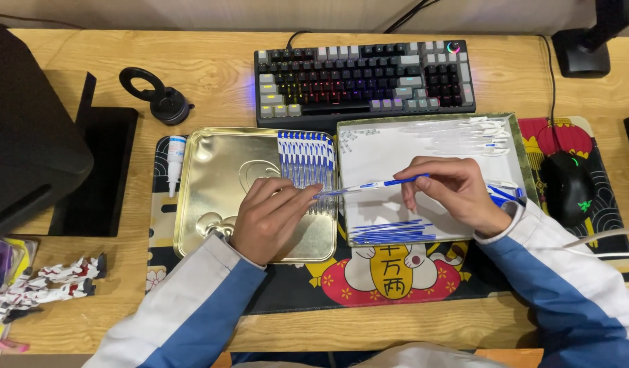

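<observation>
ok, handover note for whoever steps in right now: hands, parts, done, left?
Left hand: over the gold tray, fingertips on one end of a pen.
Right hand: over the white tray, pinching the other end.
Done: a row of pens lined up in the gold tray.
Left: blue refills and clear barrels loose in the white tray.

Warm, even indoor light falls from above on the light wooden surface, leaving only soft, short shadows. The shallow gold metal tin tray throws back a dull sheen. The black-and-grey backlit keyboard glows with coloured light. Focus is sharp throughout, with slight bending at the edges.
</observation>
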